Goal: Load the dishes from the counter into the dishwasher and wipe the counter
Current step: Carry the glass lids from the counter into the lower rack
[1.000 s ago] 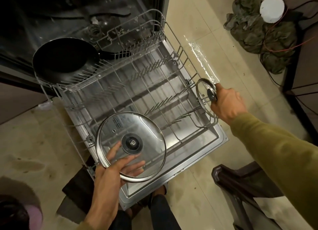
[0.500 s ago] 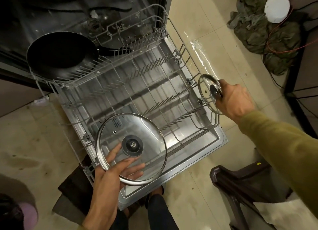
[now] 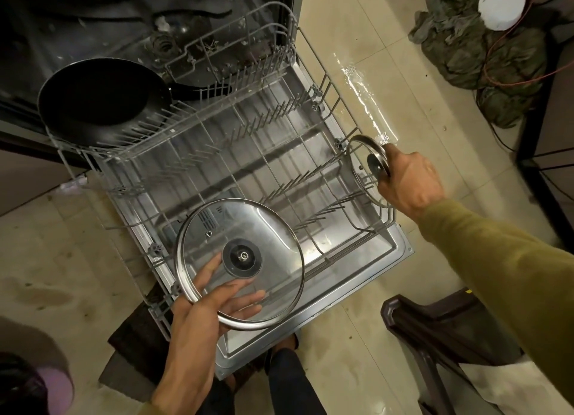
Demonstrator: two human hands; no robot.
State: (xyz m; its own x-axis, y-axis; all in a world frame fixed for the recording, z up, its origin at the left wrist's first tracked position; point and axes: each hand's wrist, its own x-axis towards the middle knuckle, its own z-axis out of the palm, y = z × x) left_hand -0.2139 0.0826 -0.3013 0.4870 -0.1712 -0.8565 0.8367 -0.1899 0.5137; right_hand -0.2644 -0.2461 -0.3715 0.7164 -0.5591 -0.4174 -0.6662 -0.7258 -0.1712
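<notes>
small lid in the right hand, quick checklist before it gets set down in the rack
1. Right hand grips the small lid by its knob: ok.
2. Small lid is at the right edge of the rack: ok.
3. Tines below it are free: ok.
4. Lid edge is seated between tines: cannot tell.
5. Left hand holds the large lid clear of that spot: ok.
6. Frying pan is far from it, at the back left: ok.
</notes>
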